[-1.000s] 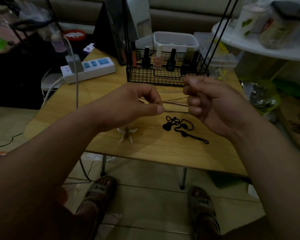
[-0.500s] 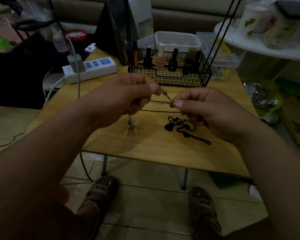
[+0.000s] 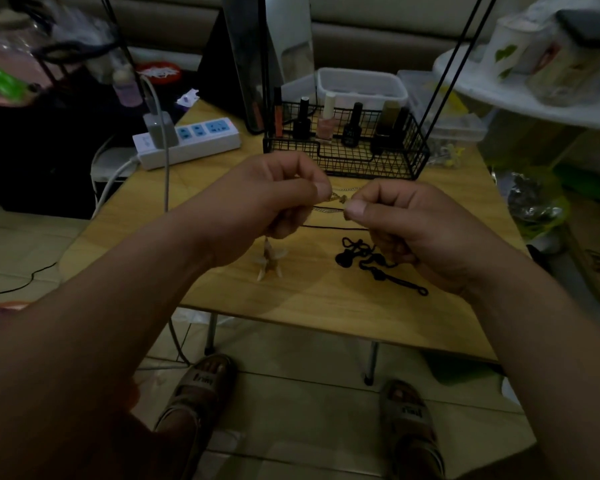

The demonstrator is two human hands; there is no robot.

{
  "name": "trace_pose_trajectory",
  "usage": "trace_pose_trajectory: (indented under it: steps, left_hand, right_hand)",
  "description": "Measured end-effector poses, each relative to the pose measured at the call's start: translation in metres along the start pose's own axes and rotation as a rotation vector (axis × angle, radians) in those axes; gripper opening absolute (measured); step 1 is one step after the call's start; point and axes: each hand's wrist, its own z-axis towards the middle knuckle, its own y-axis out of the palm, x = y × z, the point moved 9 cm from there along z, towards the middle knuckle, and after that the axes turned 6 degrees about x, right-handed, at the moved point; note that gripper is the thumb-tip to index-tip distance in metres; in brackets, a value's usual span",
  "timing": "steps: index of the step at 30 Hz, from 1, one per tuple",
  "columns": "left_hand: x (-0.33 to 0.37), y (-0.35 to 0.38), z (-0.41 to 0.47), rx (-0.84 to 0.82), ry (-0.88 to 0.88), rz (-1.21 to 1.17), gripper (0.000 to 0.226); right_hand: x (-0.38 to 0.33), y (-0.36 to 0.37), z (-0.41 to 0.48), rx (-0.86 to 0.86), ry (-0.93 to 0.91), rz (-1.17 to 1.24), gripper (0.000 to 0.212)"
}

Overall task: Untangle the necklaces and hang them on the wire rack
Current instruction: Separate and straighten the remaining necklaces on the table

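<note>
Meanwhile, at the far left of the wooden table (image 3: 326, 306), the white power strip (image 3: 187, 140) is lying where it lay a second ago. The left hand (image 3: 264, 202) is hovering above the tabletop with its fingers curled in, thumb and forefinger pinching one end of the gold chain (image 3: 340, 198). It is sitting slightly lower and closer to the other hand than half a second ago. Under it the pale star pendant (image 3: 270, 259) is dangling on its string, its lower points close to the wood; whether they are touching cannot be told.

The gold chain is running only a short way between the two pinches, where a second ago it was being stretched out level in a longer span. A thin dark cord (image 3: 336, 227) is crossing beneath it; who is holding it cannot be told. Behind the hands, the wire rack (image 3: 347, 161) is standing at the table's back edge, with nail-polish bottles (image 3: 326, 123) in its basket and no necklace on it.

The black cord necklace (image 3: 371, 263) is lying bunched on the table, unmoved. The right hand (image 3: 413, 230), raised before the rack a second ago, is now sitting lower, partly over that necklace, thumb and forefinger nipping the chain and the other fingers folded under.
</note>
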Motion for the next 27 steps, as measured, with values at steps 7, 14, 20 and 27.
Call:
trace_pose_trajectory:
  steps: [7, 14, 20, 27]
  left_hand:
    - [-0.003, -0.001, -0.001, -0.018, -0.049, -0.095, 0.016]
    - [-0.004, -0.002, 0.002, -0.002, -0.035, -0.002, 0.009]
    - [-0.006, 0.003, 0.004, -0.019, -0.019, 0.019, 0.01]
    - [-0.003, -0.003, 0.01, 0.059, -0.003, -0.057, 0.017]
  right_hand:
    - [0.003, -0.007, 0.004, 0.04, 0.025, 0.154, 0.013]
    - [0.003, 0.002, 0.002, -0.032, 0.003, 0.073, 0.038]
    - [0.006, -0.007, 0.006, 0.048, 0.025, 0.083, 0.019]
    - [0.006, 0.002, 0.005, 0.002, 0.017, 0.037, 0.016]
